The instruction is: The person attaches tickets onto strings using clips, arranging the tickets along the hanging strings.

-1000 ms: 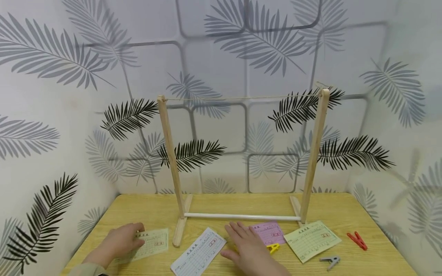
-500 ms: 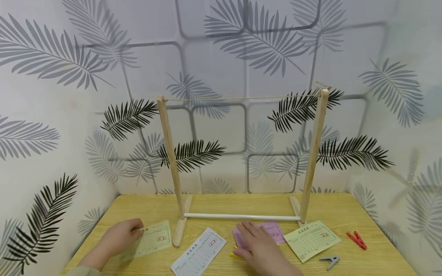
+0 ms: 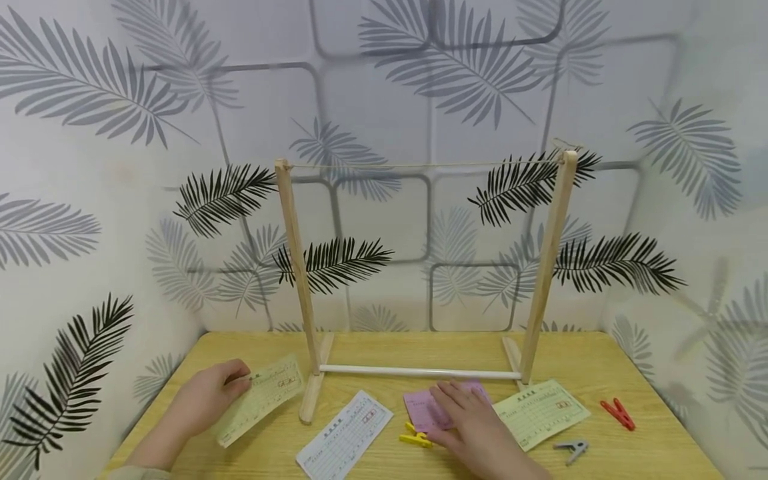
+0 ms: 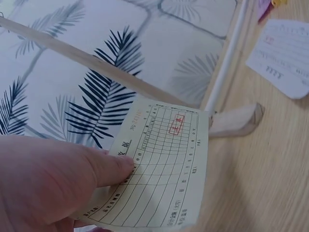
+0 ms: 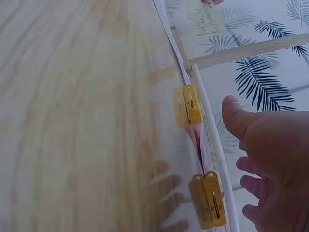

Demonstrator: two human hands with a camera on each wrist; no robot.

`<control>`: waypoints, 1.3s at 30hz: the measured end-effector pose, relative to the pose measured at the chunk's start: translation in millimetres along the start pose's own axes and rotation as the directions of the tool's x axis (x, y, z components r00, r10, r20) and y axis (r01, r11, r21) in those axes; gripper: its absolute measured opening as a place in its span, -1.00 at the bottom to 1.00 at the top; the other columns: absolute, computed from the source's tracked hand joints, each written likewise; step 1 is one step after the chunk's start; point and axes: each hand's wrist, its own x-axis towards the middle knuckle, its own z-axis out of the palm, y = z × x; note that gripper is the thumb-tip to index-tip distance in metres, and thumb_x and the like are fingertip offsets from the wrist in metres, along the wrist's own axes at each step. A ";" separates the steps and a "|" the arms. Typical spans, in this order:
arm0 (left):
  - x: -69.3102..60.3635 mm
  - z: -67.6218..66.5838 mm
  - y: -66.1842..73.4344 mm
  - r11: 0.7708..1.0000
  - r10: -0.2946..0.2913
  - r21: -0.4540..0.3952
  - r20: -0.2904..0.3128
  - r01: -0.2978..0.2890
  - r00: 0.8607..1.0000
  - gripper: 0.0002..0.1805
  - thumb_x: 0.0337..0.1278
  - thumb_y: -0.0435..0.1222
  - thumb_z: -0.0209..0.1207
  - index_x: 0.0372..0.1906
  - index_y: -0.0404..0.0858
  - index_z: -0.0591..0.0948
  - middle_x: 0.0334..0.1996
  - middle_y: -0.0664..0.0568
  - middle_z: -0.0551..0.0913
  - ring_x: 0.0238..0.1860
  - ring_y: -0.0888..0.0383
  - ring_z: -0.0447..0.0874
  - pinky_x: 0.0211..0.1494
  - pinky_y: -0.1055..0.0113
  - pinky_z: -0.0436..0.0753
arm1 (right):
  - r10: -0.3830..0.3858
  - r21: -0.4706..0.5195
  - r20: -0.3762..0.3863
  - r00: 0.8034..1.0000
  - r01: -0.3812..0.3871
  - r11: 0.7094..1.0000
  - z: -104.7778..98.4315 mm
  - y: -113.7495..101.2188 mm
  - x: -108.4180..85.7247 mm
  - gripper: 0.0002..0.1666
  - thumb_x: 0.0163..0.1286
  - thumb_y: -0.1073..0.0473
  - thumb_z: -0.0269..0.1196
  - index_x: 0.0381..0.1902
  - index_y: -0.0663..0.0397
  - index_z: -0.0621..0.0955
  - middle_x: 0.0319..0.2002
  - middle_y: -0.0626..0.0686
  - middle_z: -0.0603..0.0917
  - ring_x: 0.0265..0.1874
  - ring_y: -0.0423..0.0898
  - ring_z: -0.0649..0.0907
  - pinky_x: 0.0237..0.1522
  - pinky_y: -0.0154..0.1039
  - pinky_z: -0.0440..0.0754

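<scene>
My left hand pinches a pale yellow-green printed receipt slip between thumb and fingers. The slip is lifted off the table and tilted, with a red stamp box facing up. Over a pink slip hovers my right hand, its fingers spread and holding nothing. That hand hides part of the pink slip. A yellow clothespin lies by the pink slip's near edge. In the right wrist view two yellow clothespins show, along with the right hand raised above the tabletop.
A wooden frame with a string across its top and a white bar below stands behind. A white slip, another yellow-green slip, a grey clothespin and a red clothespin lie on the table.
The left hand has lifted the yellow-green slip from the table and tilted it. My right hand has shifted right, uncovering more of the pink slip and a yellow clothespin.
</scene>
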 end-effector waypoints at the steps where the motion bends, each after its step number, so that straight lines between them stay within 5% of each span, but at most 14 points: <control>1: 0.1 -1.3 3.5 1.000 -0.002 -0.011 -0.006 0.002 1.000 -0.93 0.61 -0.21 0.30 -0.09 -0.12 0.70 -0.30 0.21 0.67 -0.31 0.16 0.52 -0.18 0.10 0.57 | -0.003 0.001 0.003 1.000 0.003 1.000 -1.3 0.3 -0.6 -0.17 0.52 -0.23 0.44 0.51 0.17 0.59 0.46 0.20 0.62 0.46 0.26 0.56 0.43 0.47 0.40; 8: -0.9 0.1 33.3 0.993 0.010 -0.116 -0.064 -0.017 0.998 -0.92 0.60 -0.22 0.32 -0.13 -0.11 0.70 -0.40 0.19 0.58 -0.36 0.17 0.49 -0.25 0.25 0.49 | -0.027 0.007 0.058 0.998 0.027 1.000 -8.3 0.6 -1.5 -0.51 0.57 -0.07 0.43 0.29 0.05 0.73 0.47 0.21 0.61 0.48 0.31 0.53 0.43 0.47 0.41; 15: 4.9 11.5 58.8 0.984 -0.002 -0.178 -0.126 -0.020 0.992 -0.96 0.55 -0.23 0.37 -0.08 -0.08 0.72 -0.31 0.19 0.64 -0.27 0.17 0.53 -0.15 0.22 0.54 | -0.016 0.032 0.155 0.988 0.011 0.999 -18.0 -3.5 -0.3 -0.80 0.57 -0.15 0.42 -0.12 -0.22 0.72 0.49 0.19 0.59 0.53 0.34 0.47 0.45 0.48 0.39; 21: 13.5 23.8 77.5 0.967 -0.035 -0.256 -0.166 -0.009 0.986 -0.95 0.56 -0.24 0.37 -0.05 -0.11 0.73 -0.19 0.15 0.74 -0.17 0.13 0.60 0.02 0.08 0.60 | -0.043 0.071 0.227 0.973 0.027 0.997 -15.1 -2.5 -2.0 -0.90 0.57 -0.08 0.43 -0.09 -0.31 0.73 0.55 0.15 0.54 0.59 0.32 0.40 0.50 0.43 0.35; 29: 22.9 38.8 93.9 0.944 -0.068 -0.330 -0.218 -0.008 0.974 -0.87 0.58 -0.25 0.35 0.04 -0.19 0.75 0.14 -0.09 0.80 0.31 -0.21 0.69 0.39 -0.26 0.59 | -0.121 0.111 0.218 0.968 0.099 0.989 -7.9 1.4 -3.8 -0.94 0.57 -0.03 0.42 -0.06 -0.35 0.77 0.52 0.17 0.56 0.56 0.38 0.40 0.44 0.47 0.39; 39: 32.9 52.4 110.0 0.903 -0.095 -0.428 -0.271 -0.032 0.958 -0.93 0.55 -0.28 0.36 -0.03 -0.18 0.73 0.14 -0.12 0.79 0.27 -0.18 0.70 0.39 -0.24 0.59 | -0.222 0.202 0.167 0.961 0.187 0.961 12.0 1.1 -4.6 -0.97 0.59 -0.11 0.41 -0.09 -0.45 0.77 0.47 0.09 0.62 0.54 0.40 0.43 0.41 0.41 0.47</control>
